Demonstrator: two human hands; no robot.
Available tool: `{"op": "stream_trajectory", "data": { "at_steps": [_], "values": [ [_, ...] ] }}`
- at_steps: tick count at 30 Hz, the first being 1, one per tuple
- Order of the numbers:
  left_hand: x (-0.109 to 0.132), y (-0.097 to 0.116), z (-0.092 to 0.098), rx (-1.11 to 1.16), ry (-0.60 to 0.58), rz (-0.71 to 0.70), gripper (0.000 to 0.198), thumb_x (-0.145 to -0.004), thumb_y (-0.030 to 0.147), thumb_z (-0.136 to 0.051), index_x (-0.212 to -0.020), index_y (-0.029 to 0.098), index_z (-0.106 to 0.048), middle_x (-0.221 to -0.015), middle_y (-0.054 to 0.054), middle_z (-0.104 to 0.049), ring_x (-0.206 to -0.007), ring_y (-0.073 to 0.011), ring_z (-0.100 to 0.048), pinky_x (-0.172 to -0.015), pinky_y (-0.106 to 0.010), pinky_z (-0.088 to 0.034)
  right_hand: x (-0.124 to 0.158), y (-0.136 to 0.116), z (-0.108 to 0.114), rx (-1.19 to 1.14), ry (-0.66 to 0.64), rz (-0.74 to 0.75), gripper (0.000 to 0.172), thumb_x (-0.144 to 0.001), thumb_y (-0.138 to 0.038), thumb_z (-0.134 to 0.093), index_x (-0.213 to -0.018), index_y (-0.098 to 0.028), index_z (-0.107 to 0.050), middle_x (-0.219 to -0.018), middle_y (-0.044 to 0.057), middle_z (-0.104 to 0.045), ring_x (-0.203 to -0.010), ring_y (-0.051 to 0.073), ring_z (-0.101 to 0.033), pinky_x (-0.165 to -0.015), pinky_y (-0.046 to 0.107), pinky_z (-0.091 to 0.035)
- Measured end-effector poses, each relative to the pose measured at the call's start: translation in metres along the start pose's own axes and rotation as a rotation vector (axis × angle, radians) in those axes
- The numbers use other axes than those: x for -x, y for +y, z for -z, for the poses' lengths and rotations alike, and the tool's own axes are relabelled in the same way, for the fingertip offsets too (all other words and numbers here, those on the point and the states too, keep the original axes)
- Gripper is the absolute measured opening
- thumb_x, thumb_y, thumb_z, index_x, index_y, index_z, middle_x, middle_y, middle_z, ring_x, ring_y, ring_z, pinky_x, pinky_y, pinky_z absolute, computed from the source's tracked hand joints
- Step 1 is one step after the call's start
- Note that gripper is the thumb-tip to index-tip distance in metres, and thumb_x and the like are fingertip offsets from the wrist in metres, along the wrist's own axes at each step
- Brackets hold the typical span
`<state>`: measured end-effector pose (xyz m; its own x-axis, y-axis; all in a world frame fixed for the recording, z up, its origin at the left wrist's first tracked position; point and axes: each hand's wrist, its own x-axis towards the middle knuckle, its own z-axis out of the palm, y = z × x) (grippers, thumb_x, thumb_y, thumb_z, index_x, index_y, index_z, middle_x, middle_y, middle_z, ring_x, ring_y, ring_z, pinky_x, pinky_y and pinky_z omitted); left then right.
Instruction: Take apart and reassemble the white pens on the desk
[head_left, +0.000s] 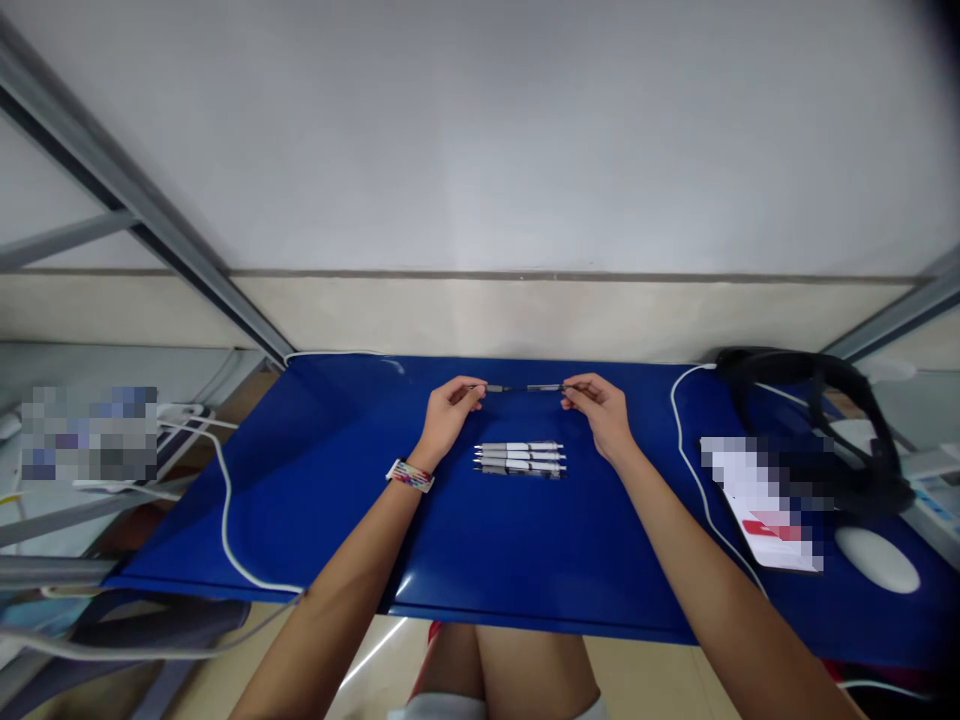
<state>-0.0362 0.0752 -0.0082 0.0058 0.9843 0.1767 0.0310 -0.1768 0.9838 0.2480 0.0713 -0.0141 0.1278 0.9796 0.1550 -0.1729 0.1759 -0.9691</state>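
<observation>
A slim pen [545, 387] is held level above the far part of the blue table, one end in each hand. My left hand [454, 405] pinches its grey-tipped left end, and a patterned band circles that wrist. At the other end, the fingers of my right hand [598, 405] are closed on the pen. Its middle stretch looks thin and dark; whether its parts are joined there I cannot tell. Nearer to me, between the two arms, several white and grey pens [519, 451] lie side by side, tips to the left.
The blue table [322, 500] meets a wall at the back. On the right are a phone [769, 530], a white mouse [877, 559], a black headset [862, 400] and a white cable [679, 430]. Another white cable [229, 500] crosses the left side. Metal posts [187, 245] frame the table.
</observation>
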Motion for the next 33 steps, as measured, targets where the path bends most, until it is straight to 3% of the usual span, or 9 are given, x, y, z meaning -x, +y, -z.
{"op": "stream_trajectory", "data": {
  "at_steps": [33],
  "values": [
    [-0.001, 0.001, -0.004, -0.047, -0.016, -0.050, 0.026, -0.089, 0.040, -0.085, -0.107, 0.021, -0.086, -0.082, -0.004, -0.077, -0.075, -0.0185, -0.069, -0.075, -0.032, -0.055, -0.002, -0.002, 0.000, 0.083, -0.040, 0.021, 0.032, -0.076, -0.046, -0.093, -0.093, -0.024, -0.079, -0.078, 0.002, -0.076, -0.069, 0.018, -0.071, -0.070, 0.036, -0.060]
  ]
}}
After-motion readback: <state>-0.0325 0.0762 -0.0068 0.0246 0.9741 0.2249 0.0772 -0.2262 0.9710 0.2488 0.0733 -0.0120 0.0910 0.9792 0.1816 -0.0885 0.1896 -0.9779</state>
